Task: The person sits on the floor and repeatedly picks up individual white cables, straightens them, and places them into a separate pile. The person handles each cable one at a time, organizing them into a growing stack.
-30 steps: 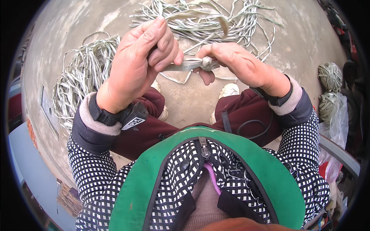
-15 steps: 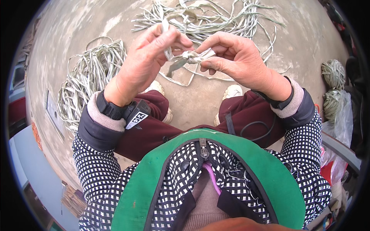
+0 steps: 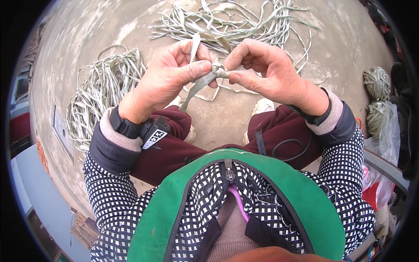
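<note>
1. Head view: two bare hands met over a concrete floor [image 3: 218,120], working one knotted pale strip [image 3: 218,68] held between them, above and between two white shoes [image 3: 263,106].
2. The left hand [image 3: 162,81] pinched the strip just left of its single knot, thumb against curled fingers; one flat end rose beside the fingers, and another hung below.
3. The right hand [image 3: 275,77] pinched the strip just right of the knot between thumb and forefinger.
4. Two loose heaps of similar strips lay beyond: one at left [image 3: 102,94], one ahead [image 3: 248,27].
5. Two wound bundles [image 3: 377,84] stood at far right, near one clear plastic bag [image 3: 390,146].
</note>
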